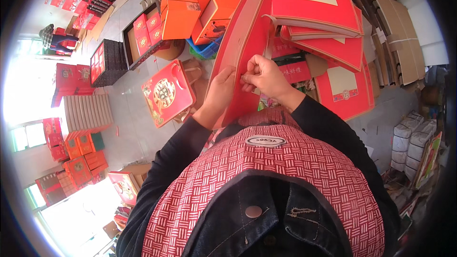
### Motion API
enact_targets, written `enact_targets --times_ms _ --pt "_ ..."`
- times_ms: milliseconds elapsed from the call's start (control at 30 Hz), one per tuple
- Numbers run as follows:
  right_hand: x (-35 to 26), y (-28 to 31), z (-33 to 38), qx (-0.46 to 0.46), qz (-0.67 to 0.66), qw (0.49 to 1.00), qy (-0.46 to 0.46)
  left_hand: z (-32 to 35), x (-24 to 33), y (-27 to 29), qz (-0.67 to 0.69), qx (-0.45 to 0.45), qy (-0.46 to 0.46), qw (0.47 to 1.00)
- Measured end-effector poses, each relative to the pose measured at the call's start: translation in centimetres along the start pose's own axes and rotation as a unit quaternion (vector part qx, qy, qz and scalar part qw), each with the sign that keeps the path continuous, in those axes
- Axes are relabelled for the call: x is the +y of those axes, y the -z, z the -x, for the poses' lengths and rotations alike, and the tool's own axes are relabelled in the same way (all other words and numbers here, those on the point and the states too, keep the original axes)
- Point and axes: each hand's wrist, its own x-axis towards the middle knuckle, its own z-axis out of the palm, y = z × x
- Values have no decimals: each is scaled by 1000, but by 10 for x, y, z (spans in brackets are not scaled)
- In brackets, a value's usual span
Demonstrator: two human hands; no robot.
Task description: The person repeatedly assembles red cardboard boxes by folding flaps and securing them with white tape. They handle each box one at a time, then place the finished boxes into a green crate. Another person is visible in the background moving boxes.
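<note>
The person is holding a tall, flat red cardboard box panel (243,43) upright in front of the chest, its long edge running up and away from the body. The left hand (220,90) is pressing flat against the panel's lower left face, fingers together and extended along the card. The right hand (266,77) is closing in a pinch at the panel's edge, thumb and forefinger gripping something small there that is too tiny to make out. The two hands are nearly touching each other.

Just beyond the panel, a stack of flat red cardboard gift boxes with cream labels (323,14) is leaning at the right. Orange cardboard boxes (190,9) are standing at the far side of the floor, near a blue plastic basket (205,50). A red paper gift bag with a round gold emblem (166,93) is lying on the grey floor (128,123) left of the hands. Folded brown corrugated cardboard sheets (397,38) are piling up at the far right.
</note>
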Motion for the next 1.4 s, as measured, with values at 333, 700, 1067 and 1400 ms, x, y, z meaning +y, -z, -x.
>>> enact_targets --times_ms 333,700,1067,1400 --pt "-28 8 -5 -3 69 992 -108 -8 -11 -18 17 37 12 999" --pt "54 46 -25 187 33 982 9 4 -15 -32 116 25 56 991" --pt "107 129 -36 284 599 749 6 36 44 -44 -419 -183 -54 888" --pt "110 205 -71 191 587 772 151 42 40 -41 -426 -221 -39 877"
